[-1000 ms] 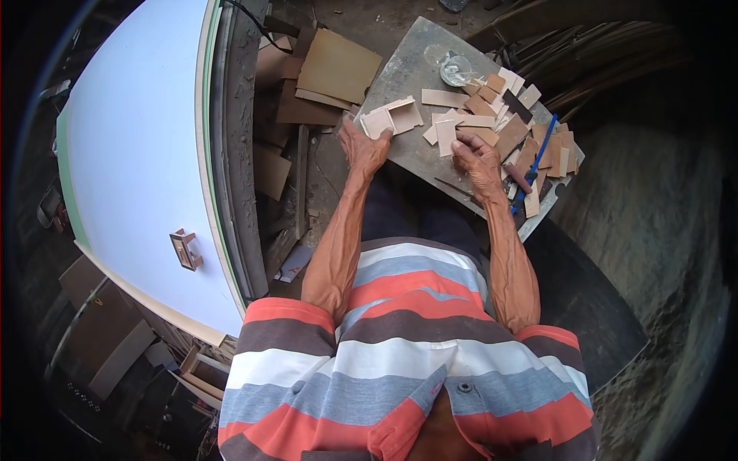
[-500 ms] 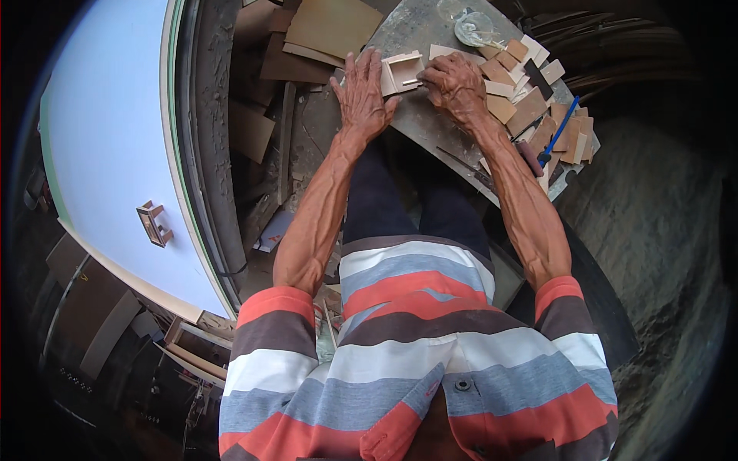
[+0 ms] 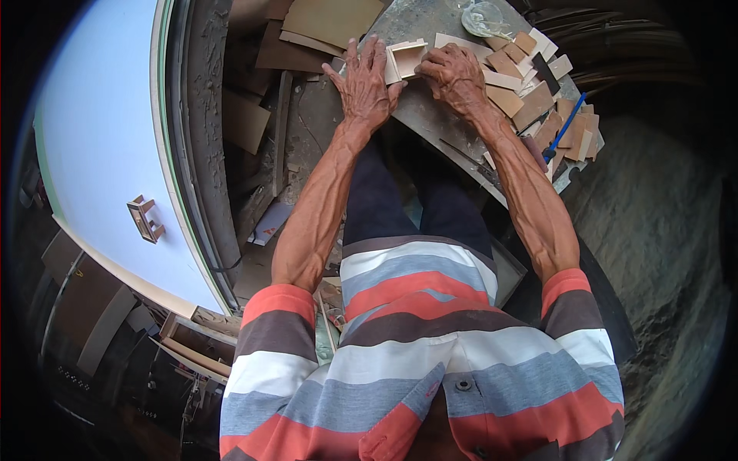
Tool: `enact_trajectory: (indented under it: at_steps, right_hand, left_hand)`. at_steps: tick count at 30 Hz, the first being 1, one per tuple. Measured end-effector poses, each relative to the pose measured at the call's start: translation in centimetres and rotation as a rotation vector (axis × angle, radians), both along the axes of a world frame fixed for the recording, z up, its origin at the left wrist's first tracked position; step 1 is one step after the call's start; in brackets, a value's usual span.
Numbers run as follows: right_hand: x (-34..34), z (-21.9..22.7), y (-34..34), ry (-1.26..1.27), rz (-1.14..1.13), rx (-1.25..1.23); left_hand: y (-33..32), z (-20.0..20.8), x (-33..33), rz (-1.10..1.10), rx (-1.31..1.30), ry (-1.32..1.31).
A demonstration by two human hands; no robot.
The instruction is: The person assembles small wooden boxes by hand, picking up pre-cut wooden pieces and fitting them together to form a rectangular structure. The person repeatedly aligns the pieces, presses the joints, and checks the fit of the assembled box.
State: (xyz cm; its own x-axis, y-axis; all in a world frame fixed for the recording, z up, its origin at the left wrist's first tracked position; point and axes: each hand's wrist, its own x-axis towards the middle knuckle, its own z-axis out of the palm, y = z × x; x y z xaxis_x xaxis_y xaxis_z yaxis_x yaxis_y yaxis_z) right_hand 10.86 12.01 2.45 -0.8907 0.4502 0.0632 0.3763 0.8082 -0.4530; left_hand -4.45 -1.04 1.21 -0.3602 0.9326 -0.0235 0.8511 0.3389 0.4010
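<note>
A small pale wooden box [image 3: 407,58] with raised edges lies on the grey worktop between my hands. My left hand [image 3: 364,88] rests against its left side, fingers stretched out and spread, the thumb by its near corner. On the other side is my right hand [image 3: 460,79], its fingers curled and pinched close to the box's right edge. Whatever those fingertips hold is hidden. Beside my right hand lie pale and brown wood pieces [image 3: 503,79], some partly behind it.
Many loose wood offcuts [image 3: 536,105] cover the worktop's right part, with a blue-handled tool [image 3: 567,124] across them. A clear plastic container [image 3: 484,19] stands at the back. Left are a large white panel [image 3: 108,138] bearing a small wooden frame [image 3: 144,220] and brown boards [image 3: 330,23].
My right hand has shifted slightly, fingers still curled. A thin strip that showed inside the box near those fingers is no longer visible. My left hand stays spread against the box.
</note>
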Motion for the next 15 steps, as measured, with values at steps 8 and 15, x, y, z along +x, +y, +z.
enact_trajectory:
  at_steps: [8, 15]
  right_hand:
    - [-0.13, -0.31, 0.17, 0.02, 0.017, 0.031]
    - [-0.04, -0.83, -0.07, 0.033, 0.032, 0.072]
  left_hand:
    - [0.02, -0.15, 0.09, 0.004, 0.024, 0.005]
    - [0.05, -0.25, 0.12, 0.002, 0.041, 0.0]
